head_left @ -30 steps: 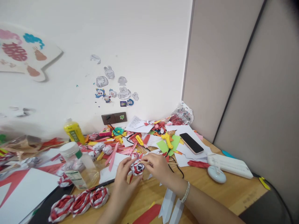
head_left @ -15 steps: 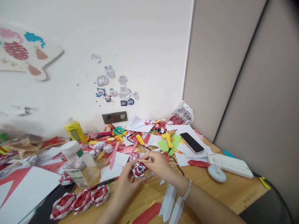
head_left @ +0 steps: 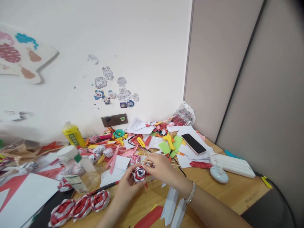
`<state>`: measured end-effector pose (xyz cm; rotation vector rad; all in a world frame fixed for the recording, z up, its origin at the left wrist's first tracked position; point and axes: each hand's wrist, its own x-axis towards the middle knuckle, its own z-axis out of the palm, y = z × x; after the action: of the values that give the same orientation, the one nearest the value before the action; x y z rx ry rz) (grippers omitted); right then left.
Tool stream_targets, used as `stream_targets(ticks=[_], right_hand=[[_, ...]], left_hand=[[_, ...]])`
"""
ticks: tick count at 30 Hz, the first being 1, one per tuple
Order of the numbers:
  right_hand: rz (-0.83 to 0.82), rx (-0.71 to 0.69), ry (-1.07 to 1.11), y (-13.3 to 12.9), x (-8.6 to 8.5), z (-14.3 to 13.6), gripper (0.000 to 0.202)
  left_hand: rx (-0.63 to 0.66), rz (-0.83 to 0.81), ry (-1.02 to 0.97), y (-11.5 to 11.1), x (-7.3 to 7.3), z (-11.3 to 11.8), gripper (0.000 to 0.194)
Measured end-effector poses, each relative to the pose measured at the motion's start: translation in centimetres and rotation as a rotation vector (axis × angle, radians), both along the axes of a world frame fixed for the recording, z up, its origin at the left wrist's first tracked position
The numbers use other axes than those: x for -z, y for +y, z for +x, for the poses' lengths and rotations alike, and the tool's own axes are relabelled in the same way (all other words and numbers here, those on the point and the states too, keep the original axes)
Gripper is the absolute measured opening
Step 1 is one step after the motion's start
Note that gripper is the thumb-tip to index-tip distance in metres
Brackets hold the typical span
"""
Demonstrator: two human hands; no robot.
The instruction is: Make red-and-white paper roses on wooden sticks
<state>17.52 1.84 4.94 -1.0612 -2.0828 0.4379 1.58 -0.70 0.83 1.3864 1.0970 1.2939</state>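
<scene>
My left hand [head_left: 130, 181] is closed around a red and white paper rose [head_left: 140, 174], its spiral face turned toward me. Between the fingers of my right hand [head_left: 159, 167] is a thin wooden stick [head_left: 146, 161], its tip close above the rose; whether it touches the paper I cannot tell. Just behind the rose lies a pink and white paper flower [head_left: 135, 159]. Three joined red and white paper roses [head_left: 82, 206] rest on the table to the left of my left forearm. Folded white paper strips [head_left: 171, 202] lie below my right wrist.
A clear plastic jar [head_left: 79, 171] and a yellow bottle [head_left: 73, 134] stand on the left. Paper scraps cover the table's back. A yellow glue gun [head_left: 169, 142], a phone [head_left: 193, 144], a white power strip [head_left: 235, 166] and a pale blue mouse-shaped object [head_left: 218, 174] lie on the right.
The camera view has shifted slightly, so the scene sits a little further left. The rose has turned slightly in my left hand. Both hands keep their holds.
</scene>
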Motion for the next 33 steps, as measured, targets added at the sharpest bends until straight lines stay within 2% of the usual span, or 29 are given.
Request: stream_targets(ticks=[5, 8, 13, 17, 20, 22, 25, 29, 31, 33], right_hand=[[0.042, -0.053, -0.026, 0.0, 0.2, 0.1, 0.015], [0.0, -0.049, -0.01, 0.4, 0.5, 0.0, 0.017], [-0.138, -0.111, 0.062, 0.9, 1.0, -0.1, 0.013], [0.064, -0.026, -0.01, 0.5, 1.0, -0.1, 0.009], [0.219, -0.047, -0.113, 0.0, 0.7, -0.1, 0.009], [0.246, -0.043, -0.165, -0.2, 0.5, 0.0, 0.012], [0.156, -0.042, -0.182, -0.1, 0.2, 0.1, 0.013], [-0.056, -0.123, -0.136, 0.5, 0.1, 0.4, 0.013], [-0.06, -0.107, -0.109, 0.6, 0.1, 0.5, 0.013], [0.032, -0.06, -0.112, 0.4, 0.2, 0.4, 0.015]], left_hand=[[-0.141, 0.146, 0.27, -0.3, 0.3, 0.0, 0.044], [-0.144, 0.231, 0.364, -0.4, 0.2, -0.1, 0.044], [-0.123, 0.278, 0.391, -0.3, 0.2, -0.4, 0.041], [-0.16, 0.303, 0.411, -0.2, 0.3, -0.4, 0.039], [-0.187, 0.311, 0.449, -0.1, 0.3, -0.5, 0.036], [-0.195, 0.328, 0.478, -0.2, 0.3, -0.5, 0.034], [-0.173, 0.37, 0.504, -0.2, 0.3, -0.6, 0.037], [-0.142, 0.394, 0.514, -0.3, 0.4, -0.6, 0.039], [-0.143, 0.39, 0.508, -0.3, 0.5, -0.6, 0.04], [-0.158, 0.388, 0.498, -0.2, 0.5, -0.7, 0.04]])
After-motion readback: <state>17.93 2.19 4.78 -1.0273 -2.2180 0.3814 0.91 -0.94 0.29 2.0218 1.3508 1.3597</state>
